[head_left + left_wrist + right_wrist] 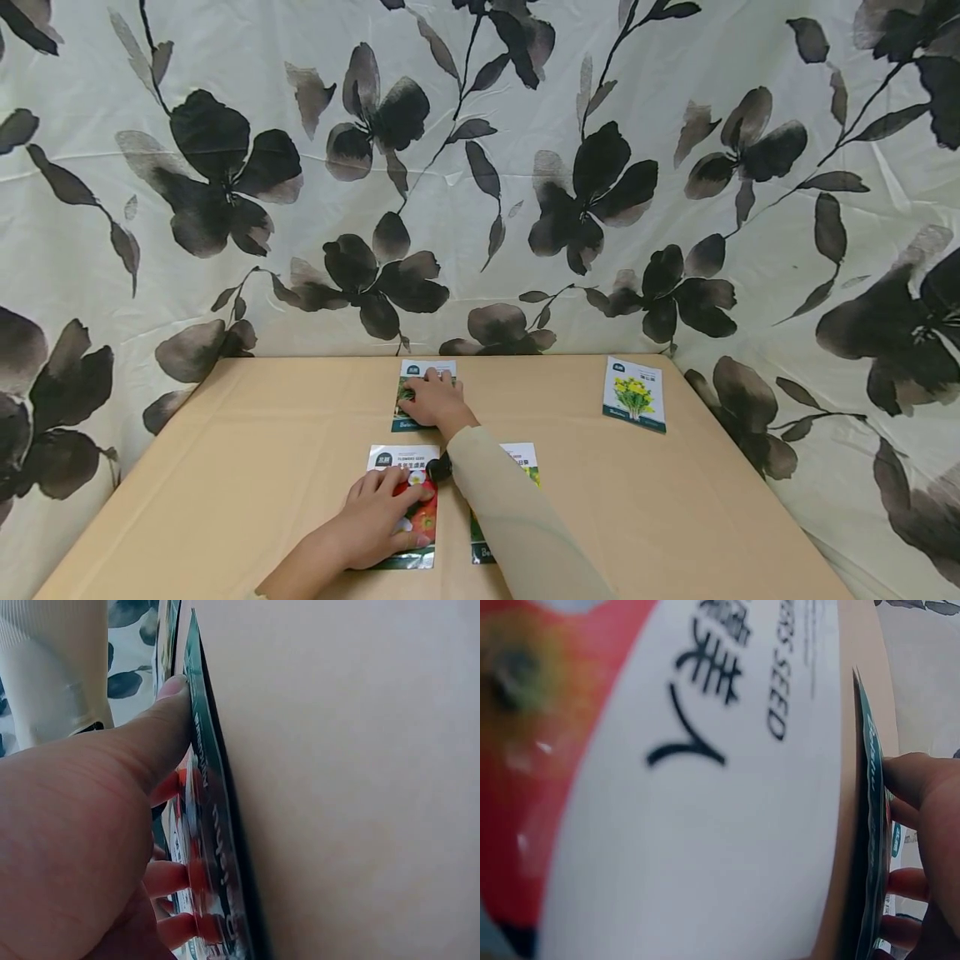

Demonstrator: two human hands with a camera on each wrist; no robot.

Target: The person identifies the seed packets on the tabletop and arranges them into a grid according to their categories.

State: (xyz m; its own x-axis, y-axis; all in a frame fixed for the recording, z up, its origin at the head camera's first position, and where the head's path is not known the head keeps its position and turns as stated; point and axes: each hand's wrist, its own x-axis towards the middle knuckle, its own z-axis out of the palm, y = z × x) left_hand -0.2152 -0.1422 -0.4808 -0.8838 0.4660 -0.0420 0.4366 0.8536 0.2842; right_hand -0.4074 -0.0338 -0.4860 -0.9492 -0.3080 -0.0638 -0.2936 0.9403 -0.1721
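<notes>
My left hand (375, 515) rests on a seed packet with red flowers (426, 525), its fingers spread across the front. In the left wrist view the thumb and fingertips (171, 879) touch the printed face of this packet. Farther away, my right hand (441, 402) lies on another seed packet (407, 422) near the table's back edge, covering much of its picture. The right wrist view shows the fingertips (907, 883) against that packet's face, while the red-flower packet (697, 825) fills the foreground, very near the camera.
A third packet with a yellow and green picture (525, 457) lies partly hidden under my right sleeve (517, 517). One with yellow flowers (634, 396) lies slightly turned at the back right of the tan table (225, 467). A floral curtain (480, 208) hangs behind.
</notes>
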